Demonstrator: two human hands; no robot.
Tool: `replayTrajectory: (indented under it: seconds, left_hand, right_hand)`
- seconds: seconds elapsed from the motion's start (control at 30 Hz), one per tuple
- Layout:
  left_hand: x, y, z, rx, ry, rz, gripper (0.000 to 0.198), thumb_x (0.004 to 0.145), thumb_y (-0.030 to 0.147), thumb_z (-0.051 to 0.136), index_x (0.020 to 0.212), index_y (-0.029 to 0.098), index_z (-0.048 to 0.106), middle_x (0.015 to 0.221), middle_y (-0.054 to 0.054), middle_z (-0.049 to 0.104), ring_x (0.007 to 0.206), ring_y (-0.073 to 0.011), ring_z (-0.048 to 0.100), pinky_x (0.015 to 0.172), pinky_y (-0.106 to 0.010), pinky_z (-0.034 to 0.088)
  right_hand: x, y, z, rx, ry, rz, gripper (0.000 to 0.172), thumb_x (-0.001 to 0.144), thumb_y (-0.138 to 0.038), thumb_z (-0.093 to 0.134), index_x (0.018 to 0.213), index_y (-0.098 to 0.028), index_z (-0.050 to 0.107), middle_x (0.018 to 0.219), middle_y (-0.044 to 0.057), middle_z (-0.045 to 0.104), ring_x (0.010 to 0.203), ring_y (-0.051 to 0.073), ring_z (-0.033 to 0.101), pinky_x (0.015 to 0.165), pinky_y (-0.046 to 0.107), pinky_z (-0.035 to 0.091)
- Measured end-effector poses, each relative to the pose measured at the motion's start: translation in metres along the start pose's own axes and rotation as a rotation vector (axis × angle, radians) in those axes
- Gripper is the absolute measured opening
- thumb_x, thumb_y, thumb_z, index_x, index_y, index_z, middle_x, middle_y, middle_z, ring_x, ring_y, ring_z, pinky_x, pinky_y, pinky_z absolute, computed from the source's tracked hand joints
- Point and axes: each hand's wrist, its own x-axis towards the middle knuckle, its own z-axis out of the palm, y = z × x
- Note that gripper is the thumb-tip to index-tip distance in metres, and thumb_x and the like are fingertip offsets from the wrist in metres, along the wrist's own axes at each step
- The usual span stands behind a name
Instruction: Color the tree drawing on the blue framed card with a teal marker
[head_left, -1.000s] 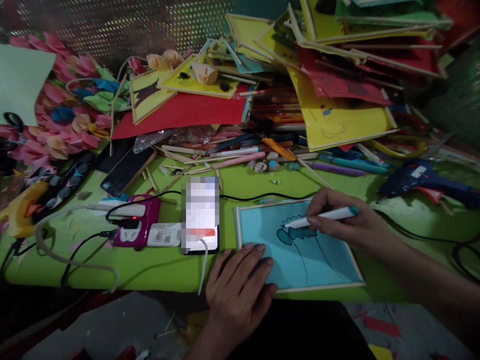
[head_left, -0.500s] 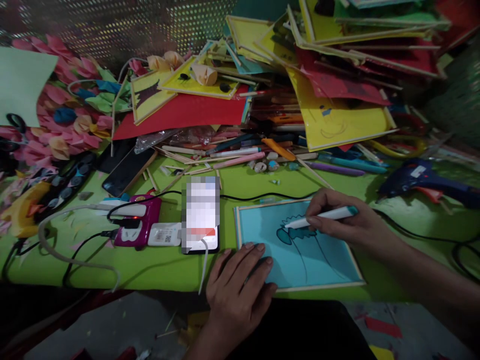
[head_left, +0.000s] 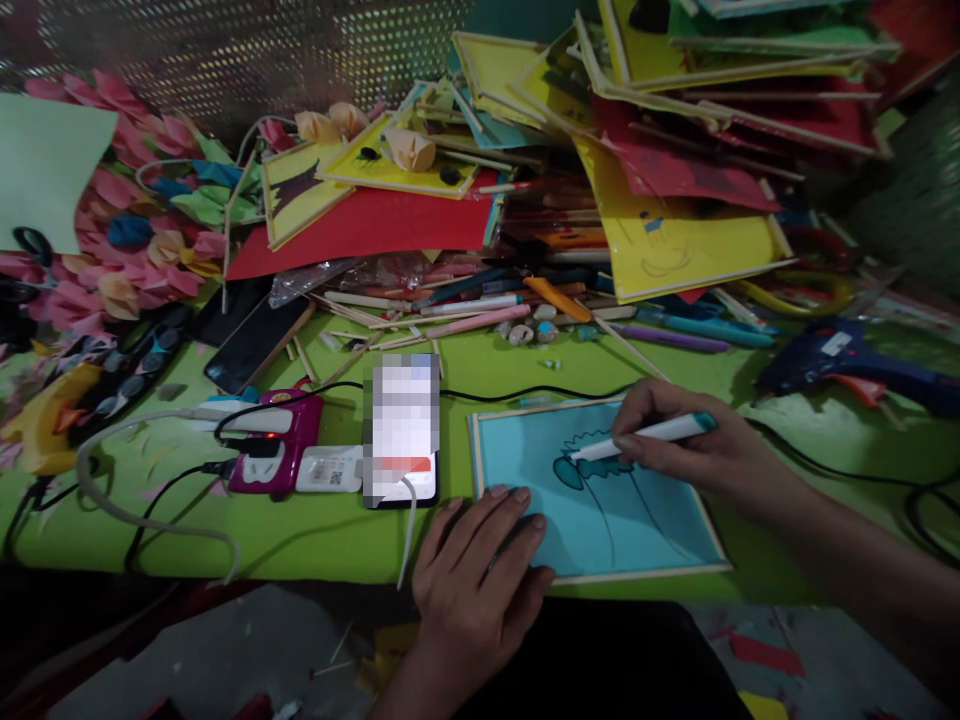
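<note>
My right hand [head_left: 671,440] grips a white marker pen [head_left: 637,436] with a teal end. Its tip rests at a dark teal drawing [head_left: 600,462] with a jagged outline, a rounded shape and two long thin lines. The drawing is on a blue sheet [head_left: 540,440] edged with thin wooden sticks. My left hand [head_left: 484,570] lies flat with its fingers stretched over the sheet's lower left corner, holding nothing.
Left of the sheet lies a phone [head_left: 405,430] with a lit, blurred screen, beside a magenta power strip [head_left: 300,440] and cables. A blue glue gun [head_left: 847,360] lies at right. Behind are pens, sticks, stacked framed sheets [head_left: 690,240] and pink paper flowers [head_left: 142,290].
The marker's tip has shifted very slightly at the rounded part of the drawing. My left hand stays in place.
</note>
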Motion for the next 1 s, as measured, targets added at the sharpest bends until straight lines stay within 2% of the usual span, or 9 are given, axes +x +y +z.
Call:
replayTrajectory:
  seconds: [0.1,0.33,0.43,1.0]
  left_hand:
    - [-0.0006,-0.0002,0.0000,0.000,0.003,0.002,0.023,0.101,0.030,0.059,0.115,0.022,0.076,0.123,-0.006,0.079,0.121,-0.0209,0.071,0.113,-0.037,0.042]
    - [-0.0006,-0.0004,0.0002,-0.001,0.005,0.004,0.023,0.101,0.029,0.059,0.115,0.021,0.076,0.122,-0.006,0.080,0.121,-0.0211,0.072,0.115,-0.037,0.041]
    - [-0.0002,-0.0004,0.0004,0.005,0.008,0.004,0.023,0.102,0.030,0.058,0.114,0.022,0.076,0.121,-0.005,0.080,0.119,-0.0208,0.072,0.113,-0.037,0.041]
    - [0.0003,-0.0004,0.0004,-0.006,0.015,0.000,0.024,0.102,0.030,0.058,0.114,0.021,0.077,0.123,-0.006,0.080,0.121,-0.0212,0.071,0.113,-0.037,0.041]
  right_hand:
    - [0.0007,-0.0009,0.0004,0.007,0.030,0.006,0.035,0.086,-0.055,0.076,0.079,-0.022,0.069,0.068,0.001,0.061,0.060,0.015,0.052,0.055,0.027,0.042]
    - [-0.0001,-0.0009,0.0007,-0.014,-0.002,0.022,0.038,0.085,-0.059,0.075,0.079,-0.022,0.069,0.069,0.002,0.062,0.061,0.016,0.054,0.055,0.028,0.043]
    - [-0.0005,0.0007,0.0007,-0.003,0.031,0.023,0.037,0.086,-0.058,0.075,0.080,-0.022,0.069,0.069,0.002,0.062,0.061,0.016,0.054,0.056,0.028,0.044]
    - [-0.0013,0.0016,-0.0011,0.013,-0.010,0.005,0.033,0.090,-0.051,0.074,0.081,-0.021,0.068,0.069,0.001,0.061,0.061,0.015,0.052,0.056,0.028,0.039]
